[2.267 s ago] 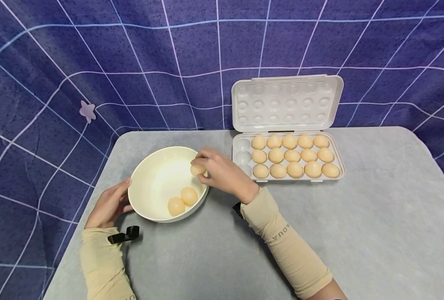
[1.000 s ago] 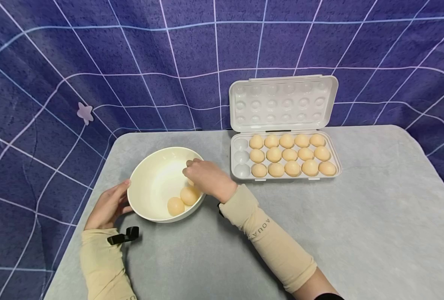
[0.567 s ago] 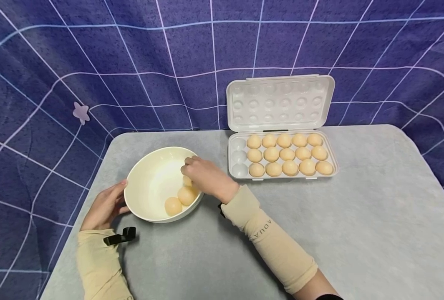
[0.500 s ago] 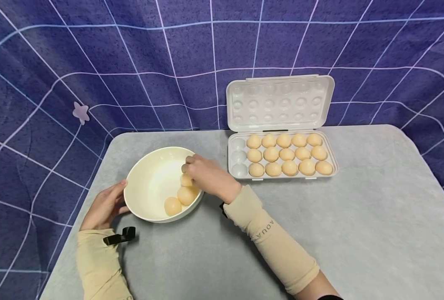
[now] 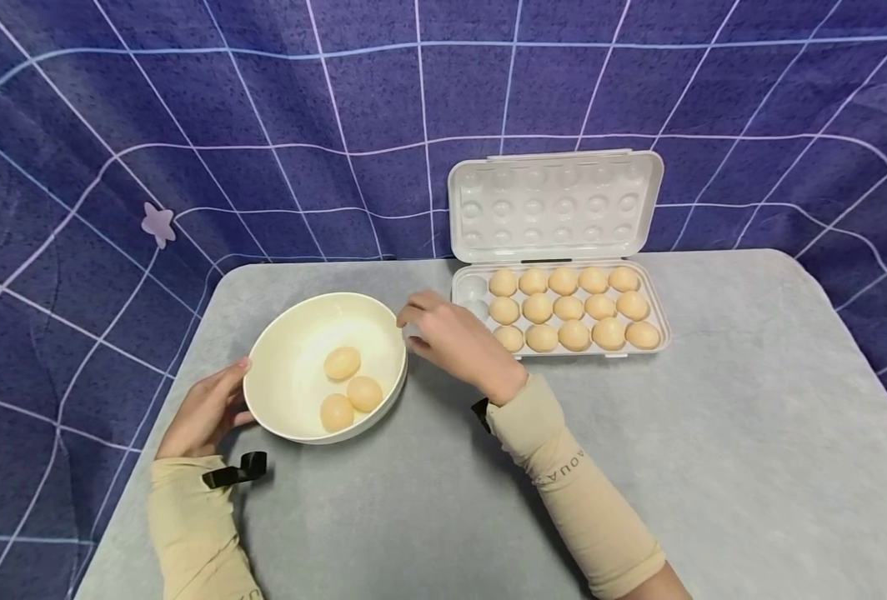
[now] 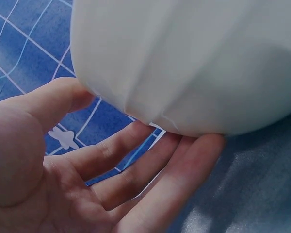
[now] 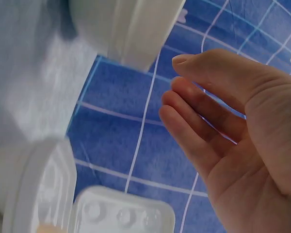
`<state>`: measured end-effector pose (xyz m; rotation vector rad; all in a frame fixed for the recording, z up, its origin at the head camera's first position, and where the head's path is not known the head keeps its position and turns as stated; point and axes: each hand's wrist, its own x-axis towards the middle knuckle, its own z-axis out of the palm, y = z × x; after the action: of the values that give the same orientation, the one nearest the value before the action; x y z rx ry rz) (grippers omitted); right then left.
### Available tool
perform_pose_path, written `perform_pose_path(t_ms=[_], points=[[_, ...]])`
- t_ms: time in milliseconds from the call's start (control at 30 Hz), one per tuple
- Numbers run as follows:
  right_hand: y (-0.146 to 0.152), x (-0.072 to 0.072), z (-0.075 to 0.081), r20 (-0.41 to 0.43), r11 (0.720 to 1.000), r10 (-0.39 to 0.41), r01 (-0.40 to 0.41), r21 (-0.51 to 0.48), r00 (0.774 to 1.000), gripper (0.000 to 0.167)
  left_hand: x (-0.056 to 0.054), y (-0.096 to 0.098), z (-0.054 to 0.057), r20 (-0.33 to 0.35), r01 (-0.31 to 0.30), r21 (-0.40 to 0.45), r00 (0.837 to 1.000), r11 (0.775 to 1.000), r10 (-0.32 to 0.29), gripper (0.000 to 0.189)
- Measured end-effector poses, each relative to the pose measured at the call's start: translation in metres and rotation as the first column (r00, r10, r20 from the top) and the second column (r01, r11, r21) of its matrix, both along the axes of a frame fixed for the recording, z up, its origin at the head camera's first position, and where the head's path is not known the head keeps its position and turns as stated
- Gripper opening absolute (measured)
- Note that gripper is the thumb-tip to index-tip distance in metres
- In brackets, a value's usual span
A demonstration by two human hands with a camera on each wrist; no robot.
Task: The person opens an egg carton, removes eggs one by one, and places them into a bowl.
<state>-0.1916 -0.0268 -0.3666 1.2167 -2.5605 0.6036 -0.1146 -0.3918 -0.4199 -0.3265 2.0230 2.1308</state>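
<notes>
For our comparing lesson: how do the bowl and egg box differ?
Shape: the bowl is round; the egg box is rectangular.
Build: the bowl is one open hollow; the egg box has separate cups and a raised lid.
Contents: three eggs lie loose in the bowl; fifteen eggs show in rows in the egg box.
Both are pale and hold eggs.

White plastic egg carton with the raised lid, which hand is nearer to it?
Right. The right hand hovers near the left end of the carton, overlapping it in the head view; the left hand is farther, holding the left side of the round cream bowl.
</notes>
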Motion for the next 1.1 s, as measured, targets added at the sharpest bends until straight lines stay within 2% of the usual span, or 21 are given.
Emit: perform_pose_path(t_ms=[333,600,800,1100], points=[[0.035,-0.007,0.003,0.023,0.996,-0.078,0.079,-0.044,0.997,0.021,0.0,0.0,-0.001,0.008,-0.006,0.003,1.0,1.0,0.006,0.015],[0.059,-0.015,0.003,0.078,0.987,-0.146,0.151,-0.056,0.986,0.023,0.0,0.0,0.0,0.015,-0.008,-0.012,1.0,1.0,0.008,0.013],[0.075,-0.02,0.003,0.126,0.981,-0.177,0.186,-0.059,0.976,0.027,0.0,0.002,0.001,-0.008,-0.002,-0.011,1.0,1.0,0.001,0.014],[0.088,-0.029,-0.003,0.205,0.97,-0.235,0.244,-0.02,0.95,0.028,0.0,0.001,0.0,0.002,-0.002,-0.007,1.0,1.0,0.002,0.013]])
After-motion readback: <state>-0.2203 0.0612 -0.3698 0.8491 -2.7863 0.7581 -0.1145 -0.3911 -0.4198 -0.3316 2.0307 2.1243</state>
